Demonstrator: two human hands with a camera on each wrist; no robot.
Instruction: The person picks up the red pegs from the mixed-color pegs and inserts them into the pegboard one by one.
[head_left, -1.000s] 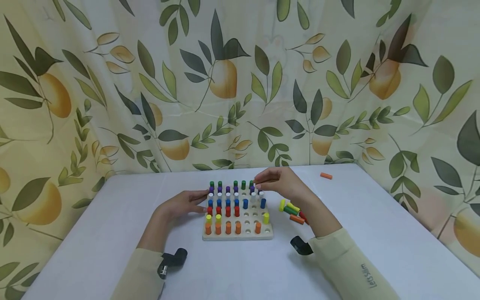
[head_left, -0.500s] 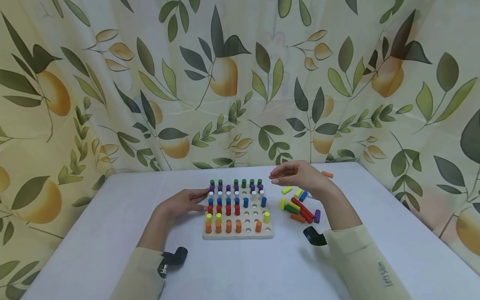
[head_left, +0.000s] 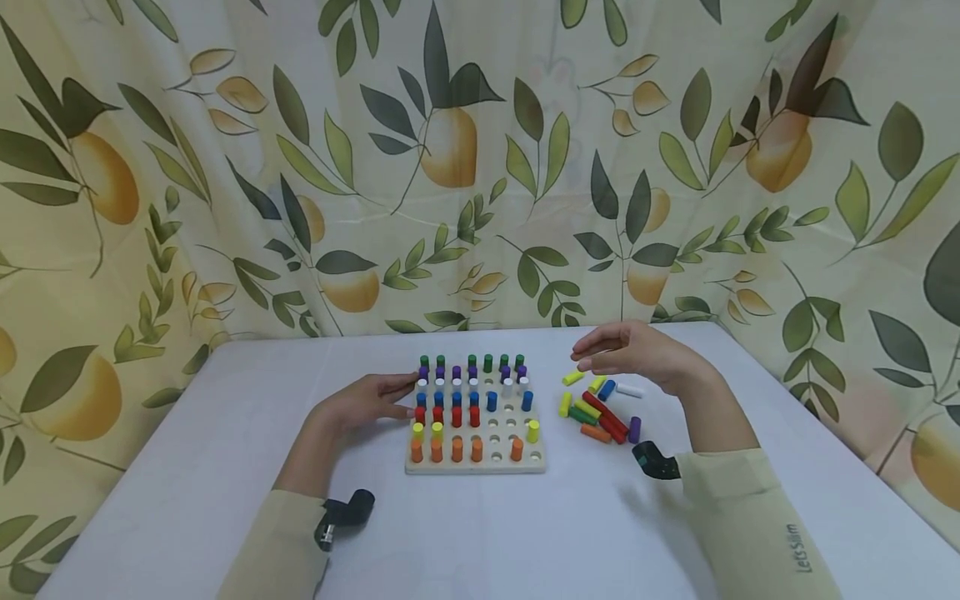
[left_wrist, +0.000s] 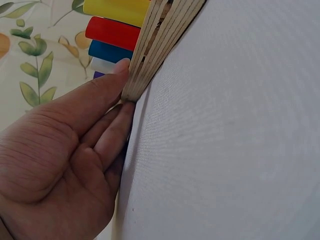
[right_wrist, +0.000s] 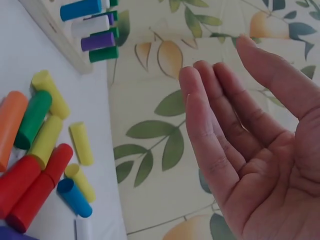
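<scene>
A pale wooden pegboard (head_left: 476,470) holds rows of upright coloured pegs, green at the back through to orange at the front, with bare holes mostly in its right half. My left hand (head_left: 360,408) rests against the board's left side. In the left wrist view its thumb (left_wrist: 120,67) touches the upper edge beside the pegs, and the fairly straight fingers meet the board's corner by the cloth. My right hand (head_left: 643,353) hovers above the loose pegs, right of the board. Its fingers and thumb are spread apart, with nothing between them in the right wrist view.
Right of the board lies a loose pile: red pegs (head_left: 613,427), a purple peg (head_left: 635,429), a green peg (head_left: 582,416), an orange peg (head_left: 596,433), a blue peg (head_left: 607,389), a white peg (head_left: 628,392) and several yellow ones. A patterned curtain (head_left: 480,167) hangs behind the white-covered table (head_left: 465,542).
My right hand has left the board's back right corner, where a green peg now stands, and moved right over the loose pegs. My left hand has stayed at the board's side.
</scene>
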